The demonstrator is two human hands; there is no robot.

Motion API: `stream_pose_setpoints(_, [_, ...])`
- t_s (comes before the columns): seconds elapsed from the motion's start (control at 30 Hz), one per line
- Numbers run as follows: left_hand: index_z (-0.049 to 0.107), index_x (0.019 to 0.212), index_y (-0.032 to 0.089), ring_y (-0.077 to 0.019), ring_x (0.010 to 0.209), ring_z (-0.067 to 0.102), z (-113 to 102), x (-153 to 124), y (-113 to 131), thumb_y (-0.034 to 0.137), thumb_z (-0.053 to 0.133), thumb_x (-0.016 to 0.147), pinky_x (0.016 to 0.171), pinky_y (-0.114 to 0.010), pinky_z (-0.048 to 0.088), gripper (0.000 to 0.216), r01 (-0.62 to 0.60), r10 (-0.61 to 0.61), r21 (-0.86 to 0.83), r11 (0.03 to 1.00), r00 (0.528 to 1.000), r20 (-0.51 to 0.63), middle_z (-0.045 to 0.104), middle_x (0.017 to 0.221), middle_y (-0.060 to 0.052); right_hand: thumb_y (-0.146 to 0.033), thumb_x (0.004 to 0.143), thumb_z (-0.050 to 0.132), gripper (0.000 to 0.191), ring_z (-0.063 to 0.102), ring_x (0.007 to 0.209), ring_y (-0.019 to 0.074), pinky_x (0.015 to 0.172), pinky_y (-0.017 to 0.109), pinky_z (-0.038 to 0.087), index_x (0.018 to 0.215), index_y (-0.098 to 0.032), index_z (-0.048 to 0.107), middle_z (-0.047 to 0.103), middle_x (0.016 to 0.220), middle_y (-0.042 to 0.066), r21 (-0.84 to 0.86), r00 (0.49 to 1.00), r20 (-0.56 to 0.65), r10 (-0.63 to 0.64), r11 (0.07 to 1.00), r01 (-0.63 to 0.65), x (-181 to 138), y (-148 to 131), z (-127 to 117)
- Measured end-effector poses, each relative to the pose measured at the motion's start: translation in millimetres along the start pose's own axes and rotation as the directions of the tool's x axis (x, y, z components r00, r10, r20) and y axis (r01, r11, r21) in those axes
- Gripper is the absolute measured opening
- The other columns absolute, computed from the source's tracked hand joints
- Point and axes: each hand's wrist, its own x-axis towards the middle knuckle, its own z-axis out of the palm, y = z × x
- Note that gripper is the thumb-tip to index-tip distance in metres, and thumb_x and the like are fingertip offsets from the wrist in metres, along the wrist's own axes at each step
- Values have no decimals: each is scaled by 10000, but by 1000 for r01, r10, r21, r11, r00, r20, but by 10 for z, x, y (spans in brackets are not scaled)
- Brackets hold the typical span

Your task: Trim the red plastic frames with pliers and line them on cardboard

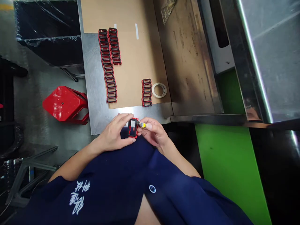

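At the far left, a black bin [48, 32] lined with clear plastic stands on the floor, its contents too dark to make out, and a glossy red plastic stool [64, 104] sits nearer the steel surface [93, 87]. Along the left edge of a cardboard sheet [138, 62] on that surface runs a long row of red-and-black rectangular frames [108, 65], with a shorter row of frames [114, 45] beside its far end. At the near edge of the surface, the left hand [114, 132] has its fingers [124, 118] curled over a matching frame [132, 128], holding it upright above the navy work shirt [93, 193]. The right hand [153, 132] comes in from the other side, its thumb and fingers [148, 126] pressed together on a small yellow-tipped part [142, 125] right at the frame's edge (what the part is, the hands and its size leave unclear). A third short row of frames [147, 92] lies near the cardboard's near edge, just beside a roll of tape [159, 90]. So three rows are laid out while one frame is in hand. Further right, a green panel [225, 162] fills the lower corner.
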Motion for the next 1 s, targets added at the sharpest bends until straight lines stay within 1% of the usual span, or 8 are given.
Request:
stream_pose_setpoints(0.1, [464,1454,206,-286,1261,605,-9,15,-24,244,767,806,1068,-481,540,716,-32,33,-21,999,999,19,613,1343,-153,-446,679,925,372,690,628,136,653,222,618,849,-169,744,722,742,34,-79,1000,12,-12,997,13,-54,-37,-6])
stream_pose_setpoints(0.2, [506,1424,224,-284,1235,631,7,-39,-102,309,839,755,1002,-444,581,752,7,-9,-156,988,1000,-10,637,1326,-140,-388,747,888,292,725,689,166,651,248,631,945,-201,782,749,845,44,-355,980,35,-195,914,194,-211,-146,-56])
stream_pose_setpoints(0.23, [512,1423,231,-281,1219,643,19,-63,-126,344,859,739,964,-421,599,776,34,-40,-209,977,999,-25,641,1325,-137,-328,777,867,228,736,730,173,666,250,634,957,-211,792,756,894,50,-504,951,61,-304,813,292,-280,-192,-72])
stream_pose_setpoints(0.3, [523,1427,238,-274,1195,659,51,-100,-155,407,883,713,918,-389,613,817,75,-93,-281,957,994,-52,647,1324,-137,-194,812,822,131,747,822,178,727,251,637,939,-223,802,760,962,54,-750,844,187,-503,482,453,-413,-275,-87])
stream_pose_setpoints(0.37, [539,1424,232,-269,1179,667,81,-107,-155,445,889,701,916,-381,612,831,64,-90,-301,952,993,-72,658,1311,-139,-127,830,795,129,746,873,176,767,254,633,921,-219,798,759,984,57,-832,733,352,-582,165,530,-508,-325,-75])
stream_pose_setpoints(0.47, [560,1411,218,-266,1167,671,108,-68,-118,503,879,701,965,-407,595,830,8,-34,-266,964,995,-91,680,1283,-140,-131,855,790,92,740,862,169,738,256,620,915,-201,779,754,1010,71,-816,662,504,-555,-54,575,-547,-334,-27])
stream_pose_setpoints(0.6, [554,1416,215,-275,1195,666,109,-10,-67,526,862,715,1045,-459,558,827,-13,-1,-198,980,998,-70,691,1283,-142,-160,884,777,70,731,827,165,703,263,604,938,-205,770,753,1025,69,-793,651,568,-504,-122,597,-507,-315,3])
stream_pose_setpoints(1.0, [547,1413,206,-277,1202,673,142,42,-33,508,850,739,1052,-463,557,798,-24,11,-176,984,997,-76,697,1287,-146,-178,888,786,65,735,821,169,695,266,599,944,-208,775,754,1033,67,-796,671,558,-489,-85,600,-481,-313,-24])
